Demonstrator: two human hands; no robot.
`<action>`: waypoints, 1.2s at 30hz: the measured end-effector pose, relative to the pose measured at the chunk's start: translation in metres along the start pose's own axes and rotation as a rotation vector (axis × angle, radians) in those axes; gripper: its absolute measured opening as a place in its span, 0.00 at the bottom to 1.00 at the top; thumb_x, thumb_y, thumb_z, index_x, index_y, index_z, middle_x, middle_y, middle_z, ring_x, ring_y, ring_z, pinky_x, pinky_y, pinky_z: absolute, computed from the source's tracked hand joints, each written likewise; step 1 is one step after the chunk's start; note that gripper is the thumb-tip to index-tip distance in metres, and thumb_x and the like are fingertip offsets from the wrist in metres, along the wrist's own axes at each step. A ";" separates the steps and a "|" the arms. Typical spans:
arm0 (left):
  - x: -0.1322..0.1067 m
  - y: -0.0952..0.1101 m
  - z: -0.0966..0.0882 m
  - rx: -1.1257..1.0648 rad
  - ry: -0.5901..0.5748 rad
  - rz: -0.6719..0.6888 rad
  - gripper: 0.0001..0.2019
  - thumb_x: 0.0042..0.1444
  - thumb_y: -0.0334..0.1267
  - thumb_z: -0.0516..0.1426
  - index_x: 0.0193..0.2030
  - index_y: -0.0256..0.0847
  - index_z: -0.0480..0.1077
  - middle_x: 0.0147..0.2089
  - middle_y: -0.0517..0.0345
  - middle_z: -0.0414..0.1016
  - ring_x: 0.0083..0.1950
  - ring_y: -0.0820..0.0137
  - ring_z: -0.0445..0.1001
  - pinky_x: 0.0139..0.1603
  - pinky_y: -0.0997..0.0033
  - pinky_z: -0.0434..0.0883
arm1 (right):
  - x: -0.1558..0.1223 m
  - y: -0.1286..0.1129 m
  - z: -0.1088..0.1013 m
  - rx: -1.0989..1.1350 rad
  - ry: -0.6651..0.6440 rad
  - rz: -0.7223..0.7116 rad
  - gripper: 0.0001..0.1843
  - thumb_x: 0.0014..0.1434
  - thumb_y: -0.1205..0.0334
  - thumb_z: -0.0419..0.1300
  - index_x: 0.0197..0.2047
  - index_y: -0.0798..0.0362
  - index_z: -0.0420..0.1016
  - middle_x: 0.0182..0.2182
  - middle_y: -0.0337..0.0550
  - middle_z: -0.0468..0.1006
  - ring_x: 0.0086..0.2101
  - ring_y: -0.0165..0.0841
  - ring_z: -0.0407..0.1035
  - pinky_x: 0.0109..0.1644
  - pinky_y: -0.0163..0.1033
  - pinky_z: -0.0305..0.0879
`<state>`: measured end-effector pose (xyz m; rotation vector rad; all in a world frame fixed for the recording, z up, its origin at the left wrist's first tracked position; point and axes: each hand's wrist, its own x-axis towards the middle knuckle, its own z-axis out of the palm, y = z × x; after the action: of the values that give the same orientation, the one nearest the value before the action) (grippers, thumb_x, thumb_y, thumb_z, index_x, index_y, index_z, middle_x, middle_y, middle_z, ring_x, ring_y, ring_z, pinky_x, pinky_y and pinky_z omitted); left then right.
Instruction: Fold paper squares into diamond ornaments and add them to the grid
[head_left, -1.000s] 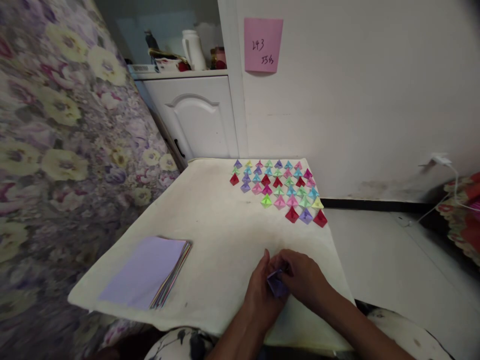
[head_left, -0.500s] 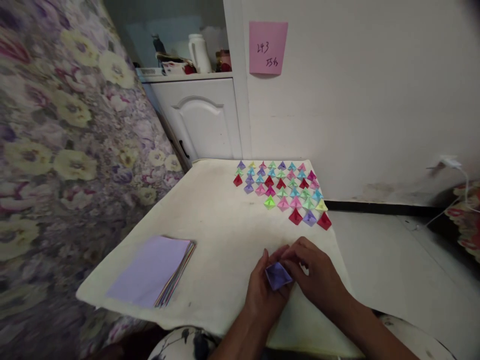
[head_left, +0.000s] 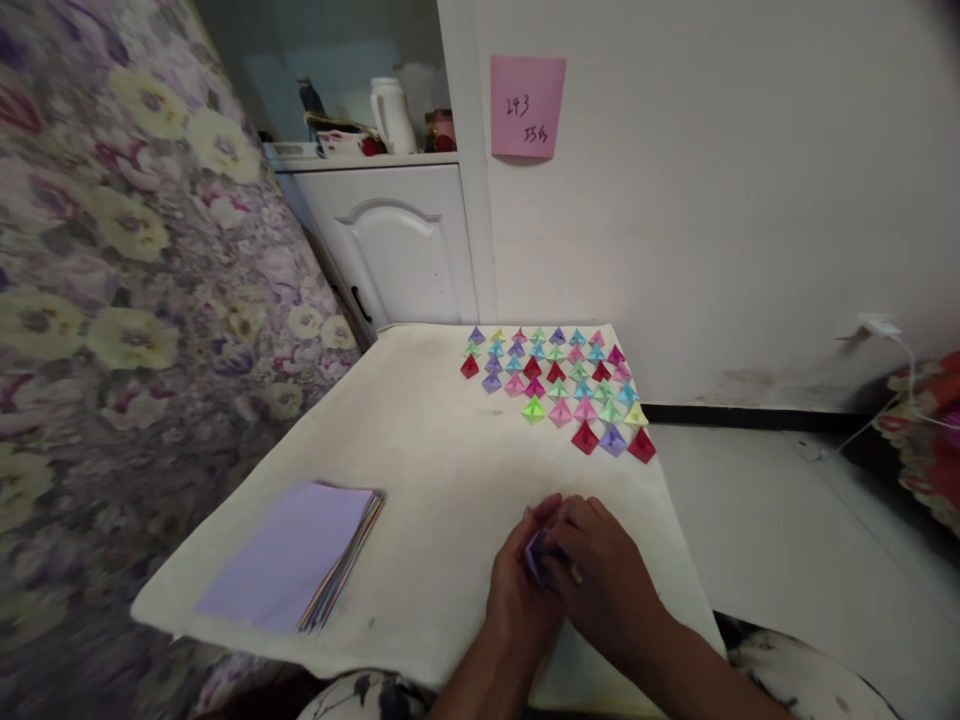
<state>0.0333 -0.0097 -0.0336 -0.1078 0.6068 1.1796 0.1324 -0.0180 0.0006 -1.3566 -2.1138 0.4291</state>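
A small folded piece of purple paper [head_left: 535,560] sits in my left hand [head_left: 517,580], whose fingers curl around it near the table's front edge. My right hand [head_left: 604,560] reaches over from the right, its fingers closed on the same paper and covering most of it. Only the paper's left part shows between the hands. Beyond them, rows of small folded paper pieces [head_left: 585,410] in red, purple, pink, green, blue and yellow stand at the table's far right.
A stack of coloured paper sheets [head_left: 277,560], purple on top, lies at the left of the cream-covered table [head_left: 420,450]. Behind the table are a white cabinet [head_left: 397,240] and a wall with a pink note [head_left: 527,105]. A floral curtain [head_left: 150,300] hangs at the left.
My right hand has moved left over the folded purple paper, its fingers now inside or across it. The paper's open square hollow, visible before, is mostly covered. The view has shifted slightly.
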 end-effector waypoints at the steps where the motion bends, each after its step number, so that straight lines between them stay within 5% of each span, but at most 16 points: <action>1: 0.001 -0.001 -0.001 -0.005 -0.009 -0.003 0.08 0.54 0.34 0.56 0.37 0.33 0.73 0.34 0.53 0.78 0.38 0.69 0.76 0.46 0.72 0.68 | 0.000 0.000 0.000 -0.002 0.002 0.005 0.09 0.48 0.76 0.56 0.27 0.52 0.70 0.32 0.42 0.68 0.36 0.34 0.61 0.39 0.39 0.58; 6: 0.005 -0.003 -0.006 0.036 -0.046 0.044 0.08 0.55 0.34 0.55 0.39 0.34 0.72 0.36 0.52 0.77 0.41 0.68 0.76 0.48 0.70 0.68 | 0.005 0.008 -0.006 -0.073 0.012 0.016 0.08 0.52 0.74 0.55 0.26 0.52 0.70 0.30 0.41 0.68 0.33 0.33 0.61 0.36 0.37 0.57; 11: 0.009 0.000 -0.010 0.190 0.097 0.135 0.09 0.57 0.35 0.53 0.42 0.34 0.70 0.42 0.46 0.76 0.45 0.64 0.75 0.49 0.65 0.70 | 0.012 0.031 -0.013 -0.200 0.025 0.106 0.08 0.56 0.70 0.54 0.27 0.53 0.70 0.29 0.42 0.68 0.33 0.33 0.62 0.35 0.36 0.57; 16: 0.007 0.002 -0.010 0.286 0.122 0.141 0.10 0.56 0.33 0.54 0.44 0.34 0.68 0.45 0.42 0.76 0.46 0.61 0.75 0.48 0.61 0.70 | 0.020 0.049 -0.007 -0.295 -0.041 0.248 0.07 0.55 0.68 0.54 0.28 0.52 0.72 0.30 0.42 0.70 0.33 0.32 0.65 0.31 0.34 0.55; 22: 0.002 0.010 -0.006 0.370 0.163 0.147 0.10 0.55 0.32 0.54 0.44 0.34 0.68 0.44 0.43 0.75 0.42 0.63 0.76 0.43 0.65 0.72 | 0.026 0.064 -0.016 -0.215 -0.065 0.310 0.07 0.57 0.64 0.53 0.31 0.50 0.73 0.31 0.38 0.71 0.32 0.30 0.67 0.34 0.33 0.55; 36: 0.006 0.016 -0.013 0.538 0.172 0.264 0.14 0.49 0.26 0.56 0.44 0.37 0.70 0.48 0.46 0.72 0.42 0.66 0.75 0.43 0.67 0.70 | 0.019 0.077 -0.021 -0.091 -0.162 0.276 0.14 0.51 0.74 0.52 0.37 0.49 0.74 0.33 0.37 0.77 0.34 0.31 0.70 0.36 0.32 0.59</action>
<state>0.0154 -0.0028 -0.0435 0.3410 1.0962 1.2281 0.1943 0.0315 -0.0197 -1.7287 -2.1010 0.5774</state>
